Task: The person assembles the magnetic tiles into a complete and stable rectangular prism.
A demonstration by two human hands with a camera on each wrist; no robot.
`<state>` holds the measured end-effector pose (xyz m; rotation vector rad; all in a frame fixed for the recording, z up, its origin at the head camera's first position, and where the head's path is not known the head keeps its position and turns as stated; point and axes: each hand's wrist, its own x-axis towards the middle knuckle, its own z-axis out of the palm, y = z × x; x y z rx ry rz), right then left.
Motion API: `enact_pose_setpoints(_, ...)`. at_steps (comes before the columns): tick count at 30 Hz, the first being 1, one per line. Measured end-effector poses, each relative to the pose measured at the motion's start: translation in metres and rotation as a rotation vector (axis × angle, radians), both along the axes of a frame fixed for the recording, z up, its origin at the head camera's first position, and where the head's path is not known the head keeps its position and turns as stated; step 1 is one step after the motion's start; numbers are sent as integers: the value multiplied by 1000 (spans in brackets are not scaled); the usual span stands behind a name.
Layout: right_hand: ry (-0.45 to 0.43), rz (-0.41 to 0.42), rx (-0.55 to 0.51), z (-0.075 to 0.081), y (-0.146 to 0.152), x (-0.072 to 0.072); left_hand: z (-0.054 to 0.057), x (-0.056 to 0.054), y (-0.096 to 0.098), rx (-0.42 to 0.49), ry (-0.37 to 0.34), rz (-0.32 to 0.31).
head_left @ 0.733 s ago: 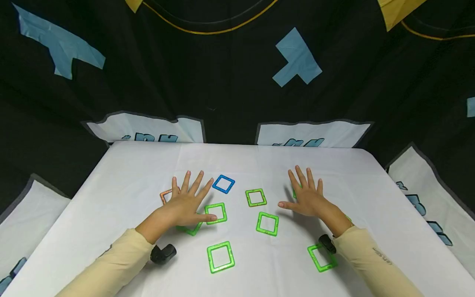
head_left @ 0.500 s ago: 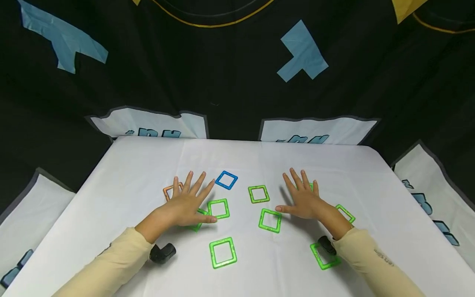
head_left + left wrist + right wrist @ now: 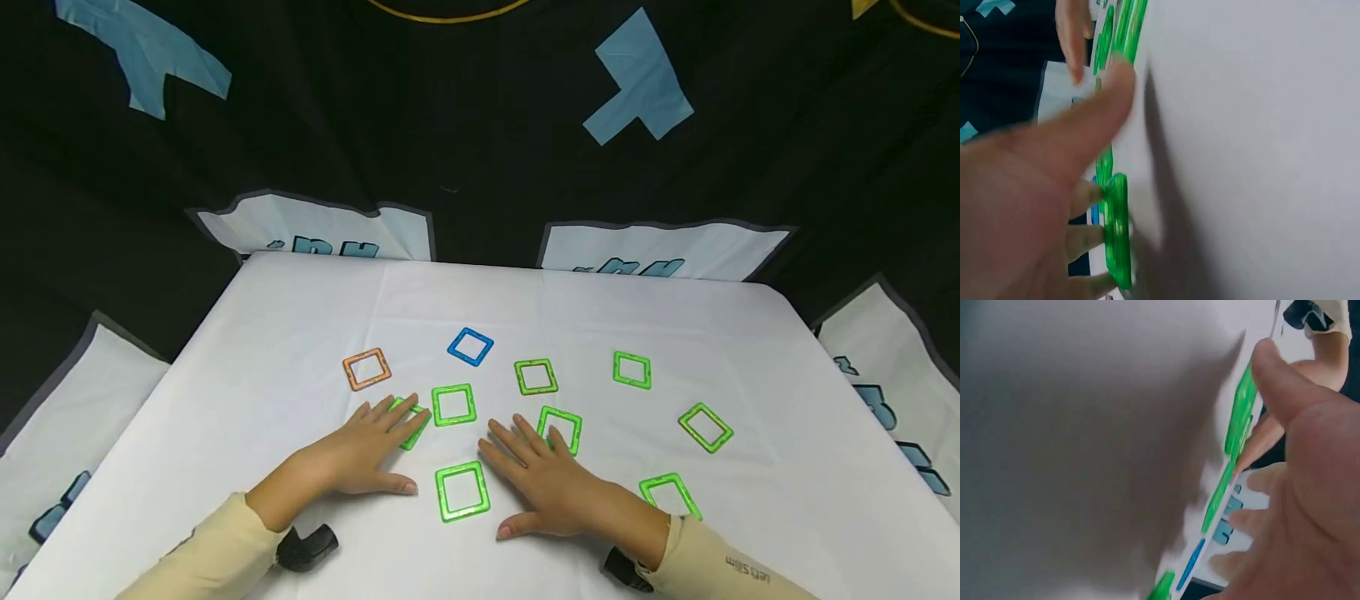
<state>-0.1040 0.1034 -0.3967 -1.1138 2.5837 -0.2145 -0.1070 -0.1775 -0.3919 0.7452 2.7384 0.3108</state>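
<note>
My left hand (image 3: 360, 454) is spread palm down, its fingers reaching over a green square plastic frame (image 3: 418, 433) left of centre. In the left wrist view that green frame (image 3: 1117, 231) stands edge-on right at the fingertips, the thumb apart from it. My right hand (image 3: 551, 487) stretches toward the middle with straight fingers, overlapping another green square frame (image 3: 577, 433) in the head view. Between the two hands lies a larger-looking green frame (image 3: 467, 512). Neither hand grips anything. The right wrist view shows the right palm and thumb (image 3: 1279, 378) above the tabletop.
Flat on the white table (image 3: 300, 317) are an orange frame (image 3: 384, 362), a blue frame (image 3: 484, 352) and several more green ones, such as one at the right (image 3: 723, 436). Black wrist cameras (image 3: 307, 550) hang beneath the sleeves. A black curtain (image 3: 480, 125) stands behind.
My right hand has swept left and nearer to me, uncovering green frames on the right. My left hand has drawn back slightly, baring the orange frame. The head view has tilted down.
</note>
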Motion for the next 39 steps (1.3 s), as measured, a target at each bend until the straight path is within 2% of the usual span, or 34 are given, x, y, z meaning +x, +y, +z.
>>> enact_pose_setpoints(2,-21,-5,7,-3,-7,4,-1,3,2,-1,14,-17)
enact_pose_setpoints(5,-21,-17,-9,-6,-16,6,-2,8,8,-22,91,-38)
enact_pose_setpoints(8,7,35,9,-7,-23,8,-3,12,14,-48,166,-71)
enact_pose_setpoints(11,80,98,68,-6,-28,10,-5,16,21,-51,228,-110)
enact_pose_setpoints(14,161,113,85,-6,-28,12,-6,18,28,-32,282,-145)
enact_pose_setpoints(18,208,98,30,-6,-20,15,-8,18,36,9,295,-169)
enact_pose_setpoints(22,139,55,-32,-5,-8,15,-10,15,42,31,303,-184)
enact_pose_setpoints(26,65,-7,-70,-5,3,7,-12,11,46,21,346,-190)
enact_pose_setpoints(31,31,-35,-120,-9,12,-5,-16,4,52,22,358,-190)
enact_pose_setpoints(35,34,-41,-131,-9,14,-13,-17,-1,54,42,360,-186)
enact_pose_setpoints(39,82,-24,-127,-8,14,-18,-18,-4,56,64,372,-186)
